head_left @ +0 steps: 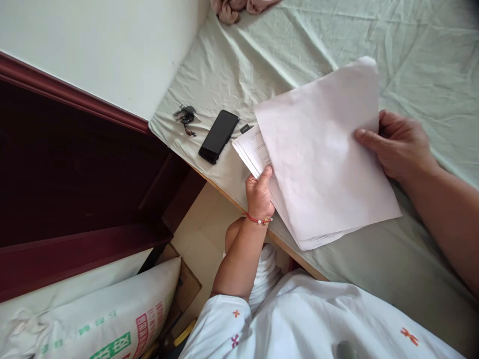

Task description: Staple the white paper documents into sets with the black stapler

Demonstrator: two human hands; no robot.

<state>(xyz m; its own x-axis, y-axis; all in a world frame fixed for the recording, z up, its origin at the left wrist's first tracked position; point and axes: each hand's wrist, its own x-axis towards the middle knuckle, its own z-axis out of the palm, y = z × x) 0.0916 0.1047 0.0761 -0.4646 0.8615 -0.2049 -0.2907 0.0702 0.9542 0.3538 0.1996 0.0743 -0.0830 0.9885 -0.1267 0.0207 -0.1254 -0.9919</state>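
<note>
My left hand (pixel 260 194), with a red beaded string at the wrist, is closed on the left edge of a stack of printed sheets (pixel 256 149), thumb on top. Over most of that stack lies a large blank white sheet of paper (pixel 322 159). My right hand (pixel 400 144) pinches its right edge, thumb on the face and fingers behind. The sheet's lower end overlaps the printed sheets, whose edges peek out beneath it. How many sheets there are is hidden.
A black phone (pixel 219 136) and a bunch of keys (pixel 186 115) lie on the pale green cloth (pixel 239 65) left of the papers. A small dark object (pixel 245 128) sits beside the phone. Bunched pink fabric (pixel 228 11) is at the back. Full white sacks (pixel 108 311) stand lower left, below dark red wood (pixel 75 149).
</note>
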